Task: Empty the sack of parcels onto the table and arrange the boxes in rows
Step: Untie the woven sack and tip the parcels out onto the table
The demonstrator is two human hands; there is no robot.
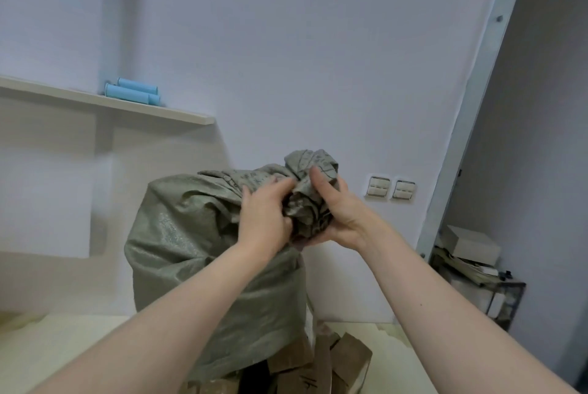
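Standing upright on the pale table [63,346], below a shelf [127,105] of blue rolls [133,92] and left of two wall switches [391,188], the grey-green sack [203,250] runs vertically, its bunched top clamped between left hand [264,218] and right hand [337,215] held close together, brown boxes [343,358] showing under its lower edge.

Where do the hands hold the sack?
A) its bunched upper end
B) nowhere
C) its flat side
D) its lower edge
A: the left hand and right hand both grip the gathered upper end of the sack, above the boxes at its base.
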